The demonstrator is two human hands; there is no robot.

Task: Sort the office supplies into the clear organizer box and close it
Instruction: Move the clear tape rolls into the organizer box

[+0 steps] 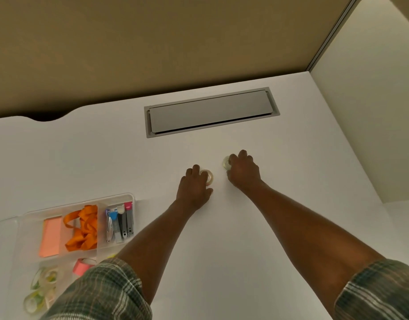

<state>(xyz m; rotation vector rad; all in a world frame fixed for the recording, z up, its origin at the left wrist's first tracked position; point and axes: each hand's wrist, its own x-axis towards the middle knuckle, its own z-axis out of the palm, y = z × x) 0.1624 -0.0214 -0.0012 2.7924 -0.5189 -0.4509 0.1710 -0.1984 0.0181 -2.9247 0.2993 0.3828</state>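
Observation:
My left hand point(194, 187) is closed over a clear tape roll point(208, 176) on the white desk point(279, 227). Further right, my right hand point(243, 170) grips a second clear tape roll point(225, 163), mostly hidden by the fingers. The clear organizer box point(129, 197) lies open at the lower left. Its compartments hold a pink sticky-note pad point(51, 236), orange ribbon point(83, 229), staplers and clips point(120, 222), a pink tape roll point(83, 265) and patterned tape rolls point(42, 287). My left sleeve covers the box's near right corner.
A grey cable-tray flap point(211, 112) is set into the desk behind my hands. A tan partition point(152, 42) backs the desk and a white wall point(372, 112) closes the right side. The box's clear lid point(2, 227) lies open at the far left.

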